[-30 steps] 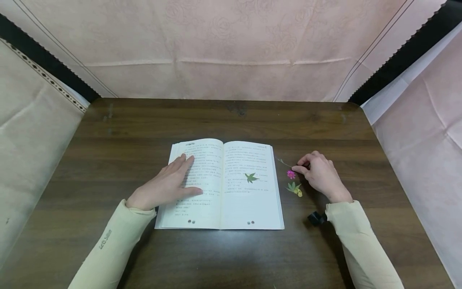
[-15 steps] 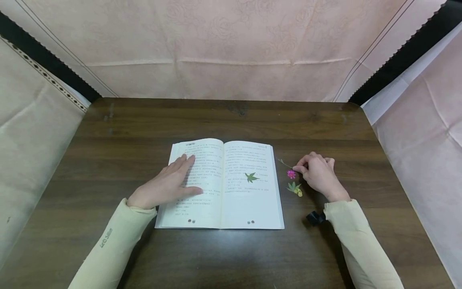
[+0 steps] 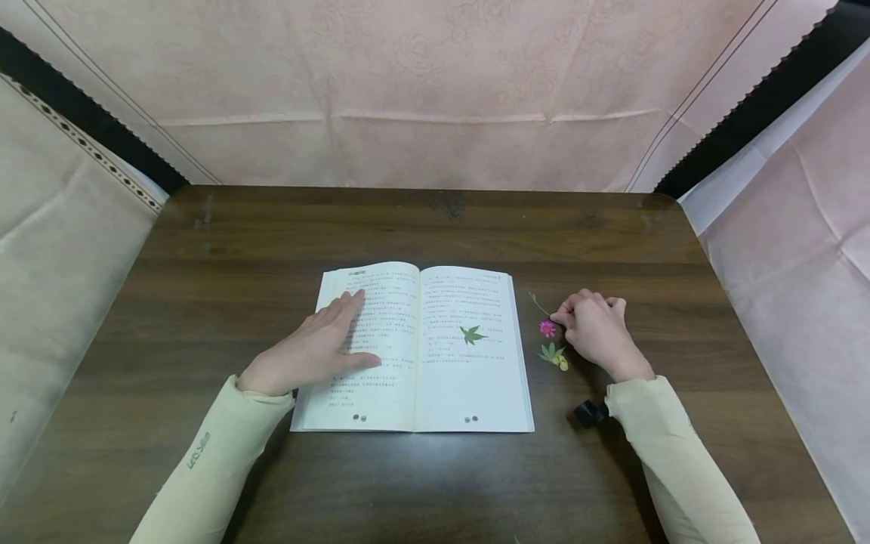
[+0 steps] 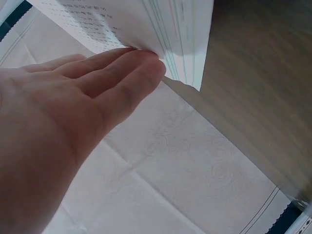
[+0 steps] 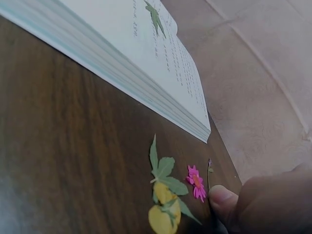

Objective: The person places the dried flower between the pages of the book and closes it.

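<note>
An open book (image 3: 469,397) lies on the table, a green leaf (image 3: 472,334) on its right page. My left hand (image 3: 309,355) rests flat on the left page, thumb spread and fingers straight. Right of the book, my right hand (image 3: 601,332) pinches the lower end of a thin-stemmed sprig (image 3: 538,303) between thumb and finger. The sprig's small tip shows in the right wrist view. Just beside those fingertips lies a pink flower (image 5: 196,183). Nearer the body are a green leaf (image 5: 166,168) and yellow petals (image 5: 163,214), overlapping each other.
The dark wooden table (image 3: 408,491) carries all of this. Pale pink cloth (image 3: 421,91) hangs behind its far edge, with more cloth at both sides. A black wrist device (image 3: 590,413) sits under the right sleeve (image 3: 673,446).
The sprig's tip has swung a little to the right, away from the book and more upright. My right hand has shifted slightly left; the left hand stays in place.
</note>
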Demonstrator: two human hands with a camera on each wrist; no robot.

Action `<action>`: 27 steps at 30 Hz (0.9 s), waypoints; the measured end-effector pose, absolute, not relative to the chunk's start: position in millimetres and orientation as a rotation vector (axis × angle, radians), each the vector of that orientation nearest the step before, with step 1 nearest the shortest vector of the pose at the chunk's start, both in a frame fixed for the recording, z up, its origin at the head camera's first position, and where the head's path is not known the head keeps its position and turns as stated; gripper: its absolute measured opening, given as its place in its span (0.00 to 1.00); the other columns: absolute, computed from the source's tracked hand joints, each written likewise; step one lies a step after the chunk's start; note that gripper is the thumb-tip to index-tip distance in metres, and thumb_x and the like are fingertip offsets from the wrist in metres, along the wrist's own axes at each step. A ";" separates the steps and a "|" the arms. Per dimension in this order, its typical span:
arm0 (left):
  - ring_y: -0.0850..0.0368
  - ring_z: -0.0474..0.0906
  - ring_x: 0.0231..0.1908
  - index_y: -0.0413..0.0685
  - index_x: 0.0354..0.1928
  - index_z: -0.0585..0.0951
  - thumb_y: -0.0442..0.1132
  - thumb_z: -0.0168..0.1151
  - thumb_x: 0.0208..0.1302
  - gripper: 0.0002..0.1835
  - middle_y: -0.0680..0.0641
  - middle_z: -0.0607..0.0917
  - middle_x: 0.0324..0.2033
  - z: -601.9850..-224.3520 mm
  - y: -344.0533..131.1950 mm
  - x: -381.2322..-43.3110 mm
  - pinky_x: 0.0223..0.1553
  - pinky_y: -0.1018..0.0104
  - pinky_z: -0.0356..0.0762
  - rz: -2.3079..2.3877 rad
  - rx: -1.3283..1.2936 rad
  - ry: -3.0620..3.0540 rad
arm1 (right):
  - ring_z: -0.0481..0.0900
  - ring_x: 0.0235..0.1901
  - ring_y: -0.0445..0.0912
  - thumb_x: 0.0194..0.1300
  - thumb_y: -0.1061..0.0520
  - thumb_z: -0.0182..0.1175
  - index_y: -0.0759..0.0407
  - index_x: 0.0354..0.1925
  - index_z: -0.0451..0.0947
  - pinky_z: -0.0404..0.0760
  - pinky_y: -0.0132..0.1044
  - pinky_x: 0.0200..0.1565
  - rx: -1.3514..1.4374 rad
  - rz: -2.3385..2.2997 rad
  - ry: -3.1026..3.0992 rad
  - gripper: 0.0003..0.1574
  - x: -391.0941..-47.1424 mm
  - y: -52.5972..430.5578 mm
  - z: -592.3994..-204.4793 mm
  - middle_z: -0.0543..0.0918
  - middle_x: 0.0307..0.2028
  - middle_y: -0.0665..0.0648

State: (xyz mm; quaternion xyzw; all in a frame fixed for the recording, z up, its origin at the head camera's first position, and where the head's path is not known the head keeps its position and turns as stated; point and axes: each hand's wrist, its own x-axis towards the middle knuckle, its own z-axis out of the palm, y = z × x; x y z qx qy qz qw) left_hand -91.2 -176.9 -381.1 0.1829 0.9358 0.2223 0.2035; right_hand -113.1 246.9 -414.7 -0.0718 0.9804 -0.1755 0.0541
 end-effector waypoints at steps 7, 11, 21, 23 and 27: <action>0.42 0.40 0.74 0.43 0.77 0.44 0.64 0.63 0.59 0.57 0.41 0.45 0.76 -381.1 -176.8 -91.0 0.70 0.42 0.44 0.611 0.510 2.610 | 0.72 0.37 0.54 0.67 0.60 0.61 0.58 0.30 0.80 0.51 0.63 0.52 -0.235 -0.502 2.992 0.07 -112.9 246.2 -415.7 0.78 0.34 0.56; 0.42 0.41 0.74 0.42 0.77 0.44 0.63 0.63 0.59 0.56 0.41 0.46 0.76 -380.8 -176.3 -90.7 0.70 0.43 0.44 0.601 0.512 2.616 | 0.72 0.36 0.53 0.67 0.61 0.61 0.57 0.29 0.80 0.52 0.62 0.51 -0.233 -0.493 2.996 0.07 -112.8 245.3 -416.6 0.77 0.32 0.55; 0.45 0.41 0.74 0.47 0.77 0.44 0.71 0.56 0.58 0.57 0.45 0.45 0.76 -376.4 -176.2 -88.6 0.70 0.41 0.45 0.628 0.510 2.631 | 0.72 0.37 0.55 0.67 0.60 0.61 0.58 0.29 0.79 0.53 0.62 0.51 -0.239 -0.460 3.010 0.07 -112.7 244.2 -418.3 0.77 0.31 0.56; 0.46 0.40 0.75 0.48 0.77 0.44 0.73 0.55 0.57 0.57 0.45 0.44 0.76 -374.8 -175.6 -87.7 0.70 0.41 0.45 0.640 0.509 2.634 | 0.72 0.36 0.55 0.67 0.59 0.61 0.58 0.29 0.79 0.53 0.62 0.51 -0.240 -0.459 3.011 0.07 -112.5 243.9 -418.3 0.77 0.31 0.56; 0.45 0.37 0.75 0.47 0.77 0.44 0.74 0.54 0.57 0.58 0.44 0.43 0.76 -372.6 -174.4 -86.9 0.70 0.40 0.43 0.638 0.495 2.644 | 0.71 0.36 0.54 0.66 0.57 0.63 0.58 0.30 0.80 0.53 0.62 0.51 -0.257 -0.486 3.025 0.08 -111.5 244.3 -416.2 0.77 0.32 0.55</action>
